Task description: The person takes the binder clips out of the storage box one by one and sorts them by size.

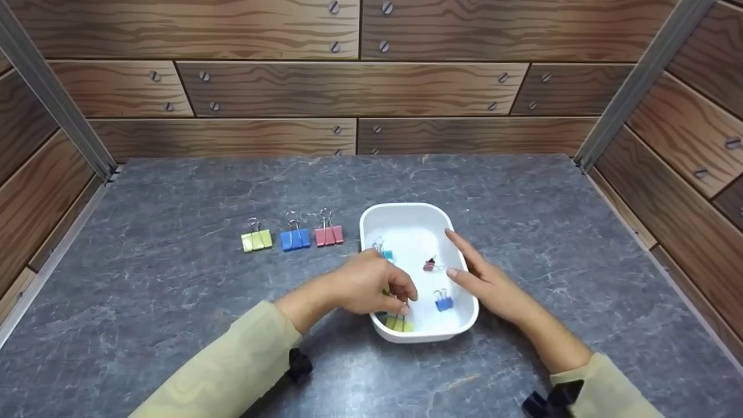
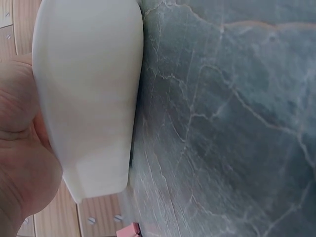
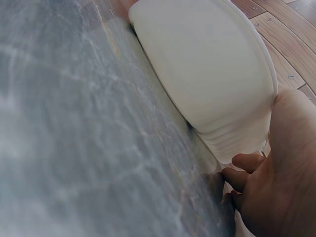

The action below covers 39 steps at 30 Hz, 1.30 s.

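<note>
A white tray [image 1: 406, 206] sits mid-table; its outer wall fills the left wrist view [image 2: 89, 98] and the right wrist view [image 3: 207, 74]. Inside lie a teal clip [image 1: 386, 254], a maroon clip [image 1: 429, 265], a blue clip [image 1: 444, 302] and a yellow clip [image 1: 399, 324]. My left hand [image 1: 399, 302] reaches over the tray's near-left rim, fingertips curled and pinching the yellow clip's wire handles. Only its palm [image 2: 19, 163] shows at the wrist. My right hand [image 1: 473, 273] lies with straight fingers along the tray's right rim; its palm [image 3: 281, 187] rests beside the wall.
A yellow clip [image 1: 256, 240], a blue clip [image 1: 295, 238] and a red clip [image 1: 328, 234] stand in a row on the grey stone tabletop [image 1: 174, 302], left of the tray. Wood-patterned walls [image 1: 348, 87] enclose the back and both sides.
</note>
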Each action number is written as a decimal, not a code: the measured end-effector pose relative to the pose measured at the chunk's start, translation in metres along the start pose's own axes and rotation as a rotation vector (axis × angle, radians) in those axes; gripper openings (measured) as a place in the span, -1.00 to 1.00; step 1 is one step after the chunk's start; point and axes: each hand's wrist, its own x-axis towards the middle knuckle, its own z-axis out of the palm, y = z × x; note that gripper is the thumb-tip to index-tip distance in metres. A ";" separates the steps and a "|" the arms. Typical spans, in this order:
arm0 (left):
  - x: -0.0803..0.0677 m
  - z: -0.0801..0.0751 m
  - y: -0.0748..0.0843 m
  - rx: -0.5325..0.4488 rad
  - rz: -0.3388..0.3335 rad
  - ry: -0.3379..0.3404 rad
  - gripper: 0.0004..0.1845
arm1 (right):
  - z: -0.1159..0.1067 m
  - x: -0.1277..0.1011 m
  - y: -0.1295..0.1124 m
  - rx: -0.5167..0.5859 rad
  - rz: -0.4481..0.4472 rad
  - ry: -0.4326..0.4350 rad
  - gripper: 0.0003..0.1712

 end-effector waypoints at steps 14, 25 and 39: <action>0.002 0.001 0.001 0.039 0.013 -0.001 -0.82 | 0.000 -0.002 -0.001 -0.009 0.006 0.004 -0.16; 0.002 0.001 0.000 0.032 -0.005 -0.017 -0.84 | 0.001 -0.001 -0.001 -0.003 -0.008 0.005 -0.17; 0.001 0.000 0.001 0.045 0.009 -0.006 -0.85 | 0.000 0.000 -0.001 0.009 -0.002 -0.006 -0.16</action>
